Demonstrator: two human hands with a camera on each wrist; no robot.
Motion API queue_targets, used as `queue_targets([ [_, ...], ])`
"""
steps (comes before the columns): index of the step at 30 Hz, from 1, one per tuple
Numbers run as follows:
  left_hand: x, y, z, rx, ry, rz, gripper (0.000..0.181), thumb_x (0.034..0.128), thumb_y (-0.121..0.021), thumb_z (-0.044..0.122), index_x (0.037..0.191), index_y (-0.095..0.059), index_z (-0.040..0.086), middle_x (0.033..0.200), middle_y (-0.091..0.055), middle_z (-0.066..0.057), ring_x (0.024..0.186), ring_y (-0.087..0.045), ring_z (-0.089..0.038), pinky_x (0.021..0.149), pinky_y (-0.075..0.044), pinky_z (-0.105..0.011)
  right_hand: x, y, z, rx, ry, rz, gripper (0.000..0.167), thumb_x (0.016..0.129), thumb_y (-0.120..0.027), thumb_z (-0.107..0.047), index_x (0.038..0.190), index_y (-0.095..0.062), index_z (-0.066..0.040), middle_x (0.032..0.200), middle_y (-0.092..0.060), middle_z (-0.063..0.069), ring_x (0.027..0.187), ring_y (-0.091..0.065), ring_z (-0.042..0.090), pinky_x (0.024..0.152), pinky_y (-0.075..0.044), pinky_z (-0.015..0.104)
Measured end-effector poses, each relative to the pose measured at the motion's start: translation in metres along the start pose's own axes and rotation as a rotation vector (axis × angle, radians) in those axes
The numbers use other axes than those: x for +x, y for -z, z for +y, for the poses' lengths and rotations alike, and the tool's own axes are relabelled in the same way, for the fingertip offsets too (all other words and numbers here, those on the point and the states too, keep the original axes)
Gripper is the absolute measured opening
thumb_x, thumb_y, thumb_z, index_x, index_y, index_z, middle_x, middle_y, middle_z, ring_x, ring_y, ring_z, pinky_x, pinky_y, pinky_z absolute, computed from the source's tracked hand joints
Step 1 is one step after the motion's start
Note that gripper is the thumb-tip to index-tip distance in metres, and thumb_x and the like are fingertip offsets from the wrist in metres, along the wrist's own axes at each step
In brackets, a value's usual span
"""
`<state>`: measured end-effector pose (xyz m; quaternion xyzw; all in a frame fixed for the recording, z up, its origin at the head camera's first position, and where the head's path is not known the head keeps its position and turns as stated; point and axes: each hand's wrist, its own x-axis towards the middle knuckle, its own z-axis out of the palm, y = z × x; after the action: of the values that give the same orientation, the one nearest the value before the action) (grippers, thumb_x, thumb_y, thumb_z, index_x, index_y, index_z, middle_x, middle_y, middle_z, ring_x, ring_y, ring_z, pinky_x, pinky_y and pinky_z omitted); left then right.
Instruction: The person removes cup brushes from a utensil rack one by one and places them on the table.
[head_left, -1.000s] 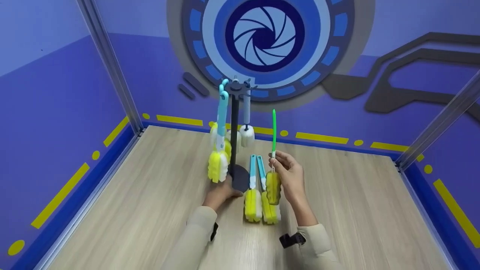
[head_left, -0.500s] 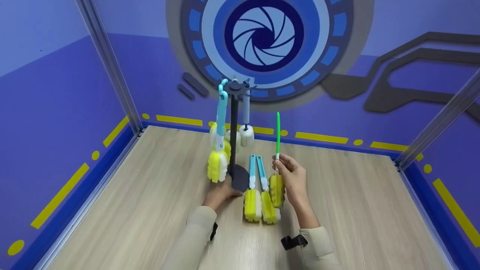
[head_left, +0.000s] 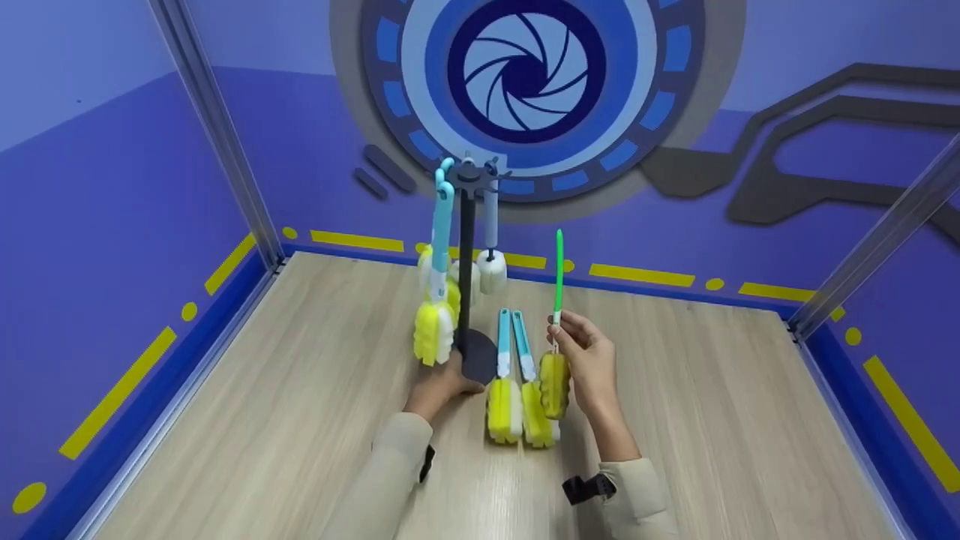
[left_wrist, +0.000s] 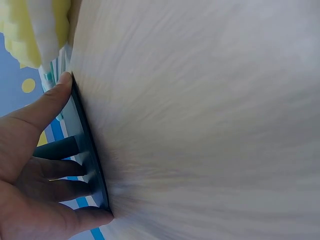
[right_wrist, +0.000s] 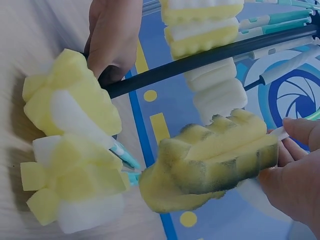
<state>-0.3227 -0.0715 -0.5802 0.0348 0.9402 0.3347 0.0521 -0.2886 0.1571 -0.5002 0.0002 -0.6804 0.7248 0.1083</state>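
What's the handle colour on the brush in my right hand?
The handle is green, clearest in the head view.

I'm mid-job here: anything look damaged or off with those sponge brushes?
Yes: the green-handled brush in the right hand. Its sponge has dark edges, whereas the two blue-handled brushes on the table show plain yellow and white. Grime or wear, I can't tell which.

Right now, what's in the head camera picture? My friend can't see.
A right hand pinches a green-handled yellow sponge brush; a left hand holds a round-based black stand hung with other brushes. Two blue-handled, yellow-and-white brushes lie between them.
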Motion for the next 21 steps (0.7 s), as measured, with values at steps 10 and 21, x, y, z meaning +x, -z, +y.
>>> queue_targets([
  [10, -0.002, 0.001, 0.000, 0.000, 0.003, -0.001, 0.087, 0.0778, -0.090, 0.028, 0.140, -0.047, -0.015, 0.142, -0.052, -0.029, 0.135, -0.048, -0.039, 0.114, -0.038, -0.046, 0.002, 0.013, 0.001, -0.003, -0.018, 0.033, 0.033, 0.100, -0.065, -0.009, 0.131, -0.063, 0.001, 0.122, -0.068, 0.023, 0.112, -0.067, 0.037, 0.090, -0.057, 0.029],
  [21, -0.002, 0.000, -0.002, -0.014, 0.002, -0.011, 0.091, 0.0792, -0.089, 0.028, 0.143, -0.042, -0.016, 0.146, -0.048, -0.030, 0.139, -0.044, -0.040, 0.116, -0.035, -0.047, 0.002, 0.020, 0.005, 0.030, -0.010, 0.034, 0.035, 0.100, -0.065, -0.008, 0.133, -0.062, 0.003, 0.124, -0.065, 0.026, 0.107, -0.070, 0.026, 0.092, -0.057, 0.031],
])
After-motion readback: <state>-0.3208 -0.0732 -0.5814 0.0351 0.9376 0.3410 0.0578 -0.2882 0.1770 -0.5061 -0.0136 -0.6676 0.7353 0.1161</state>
